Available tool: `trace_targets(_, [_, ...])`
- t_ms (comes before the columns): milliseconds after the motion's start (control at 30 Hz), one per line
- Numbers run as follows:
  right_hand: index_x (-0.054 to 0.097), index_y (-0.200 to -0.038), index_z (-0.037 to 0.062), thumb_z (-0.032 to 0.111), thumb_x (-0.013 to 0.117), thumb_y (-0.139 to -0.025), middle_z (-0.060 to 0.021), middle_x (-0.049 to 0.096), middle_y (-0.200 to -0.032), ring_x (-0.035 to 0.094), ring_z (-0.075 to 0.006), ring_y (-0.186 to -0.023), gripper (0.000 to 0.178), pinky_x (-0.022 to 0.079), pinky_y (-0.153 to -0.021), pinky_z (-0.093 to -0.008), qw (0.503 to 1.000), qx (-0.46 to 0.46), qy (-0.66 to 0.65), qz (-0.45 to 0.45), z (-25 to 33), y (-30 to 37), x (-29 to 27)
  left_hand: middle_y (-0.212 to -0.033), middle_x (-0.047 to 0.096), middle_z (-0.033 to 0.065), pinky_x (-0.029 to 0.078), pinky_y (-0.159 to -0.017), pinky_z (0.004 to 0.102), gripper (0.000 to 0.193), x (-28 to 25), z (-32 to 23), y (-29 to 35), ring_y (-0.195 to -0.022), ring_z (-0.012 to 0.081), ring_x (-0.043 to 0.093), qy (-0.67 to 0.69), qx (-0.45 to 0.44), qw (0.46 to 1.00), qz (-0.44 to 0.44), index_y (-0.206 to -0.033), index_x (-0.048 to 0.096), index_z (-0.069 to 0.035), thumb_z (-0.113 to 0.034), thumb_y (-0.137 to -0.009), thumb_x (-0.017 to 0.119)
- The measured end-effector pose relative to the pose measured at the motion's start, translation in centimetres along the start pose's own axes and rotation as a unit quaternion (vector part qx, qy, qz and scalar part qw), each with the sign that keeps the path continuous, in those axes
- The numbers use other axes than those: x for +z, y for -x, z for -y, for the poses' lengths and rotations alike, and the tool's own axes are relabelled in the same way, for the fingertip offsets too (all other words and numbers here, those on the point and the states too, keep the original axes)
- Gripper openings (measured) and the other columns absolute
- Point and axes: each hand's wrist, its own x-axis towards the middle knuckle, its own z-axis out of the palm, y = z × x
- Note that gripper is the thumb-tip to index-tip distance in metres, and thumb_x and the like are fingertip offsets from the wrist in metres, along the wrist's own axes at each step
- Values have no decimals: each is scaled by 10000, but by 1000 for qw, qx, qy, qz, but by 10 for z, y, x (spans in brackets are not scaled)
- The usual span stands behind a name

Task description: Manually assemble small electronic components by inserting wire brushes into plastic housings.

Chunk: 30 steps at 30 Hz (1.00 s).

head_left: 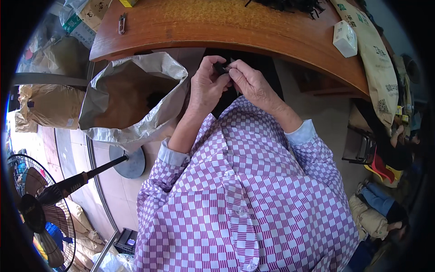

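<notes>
Dark piece (220,68) in left hand (206,86) and right hand (254,85), near table edge (190,44)

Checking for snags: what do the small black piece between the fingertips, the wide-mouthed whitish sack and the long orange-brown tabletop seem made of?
Small black piece: dull, perhaps cloth or plastic; mostly covered, so unclear.
Whitish sack: probably woven plastic, faintly shiny, judging by its stiff, crinkled rim.
Orange-brown tabletop: likely varnished wood or veneer, from its sheen and mottled, worn surface.

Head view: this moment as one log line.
left hand: pinching small dark piece; right hand: pinching at its edge; at left: open white woven sack; ahead: brown wooden table
</notes>
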Motion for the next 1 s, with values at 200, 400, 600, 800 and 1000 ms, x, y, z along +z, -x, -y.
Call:
trace_targets(200, [523,-1005,23,207,428,-983,-30,518,-681,488,-95,-599,208,411,-538,-239,999,-10,29,21,-4,-3,12,-708,546,4,458,-555,198,276,-5,2,3,-616,56,527,-116,13,993,-10,-1077,487,-38,51,-825,555])
trace_targets(400, [504,-942,-20,169,454,-969,-147,619,-746,643,-210,-680,197,501,-589,-304,998,3,55,30,-3,-4,14,-669,553,44,459,-544,235,262,-6,4,5,-598,78,543,-188,15,982,-16,-1033,472,-43,49,-805,565])
trace_targets(600, [545,-974,2,193,442,-980,-44,485,-613,478,-108,-561,217,394,-510,-258,998,-7,70,-3,-23,-2,24,-707,586,134,469,-565,334,285,-3,9,9,-617,255,592,-324,103,939,-58,-1040,472,-70,29,-793,573])
trace_targets(800, [561,-995,16,207,447,-983,-15,489,-639,463,-86,-583,223,389,-518,-246,999,6,15,-38,-29,-1,26,-898,590,198,482,-653,429,290,2,2,7,-787,390,602,-328,101,938,-41,-1034,476,-41,32,-767,559])
trace_targets(1000, [515,-1112,69,229,467,-977,-1,532,-736,410,-21,-536,214,307,-454,-169,993,-1,-88,-78,-29,2,11,-820,559,26,456,-570,213,288,1,-3,0,-668,75,554,26,9,999,-33,-1135,482,-33,0,-861,564])
